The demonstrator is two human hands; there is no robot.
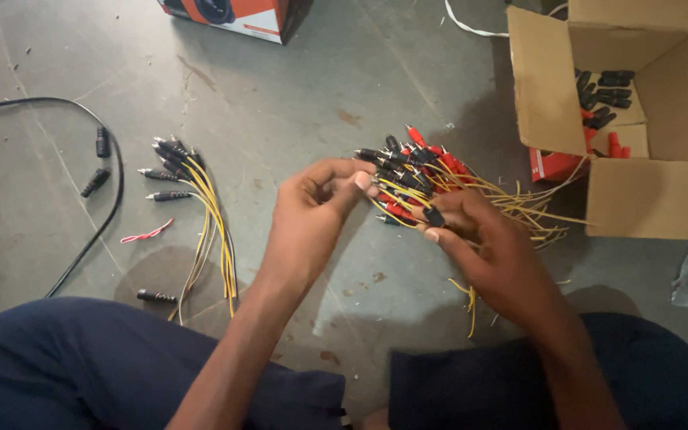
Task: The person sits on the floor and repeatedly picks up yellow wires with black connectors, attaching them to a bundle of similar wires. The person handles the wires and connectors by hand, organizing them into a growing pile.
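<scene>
Both hands curled on the plug bundle [424, 179], left hand [316, 211] pinching, right hand [479, 235] gripping

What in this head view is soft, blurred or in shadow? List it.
Head view: lighting is dim and even, with no glare; a soft shadow lies on the concrete floor left of the cardboard box; the left hand, the right hand and the bundle of plug leads look slightly soft; the floor by the knees is darker.
</scene>
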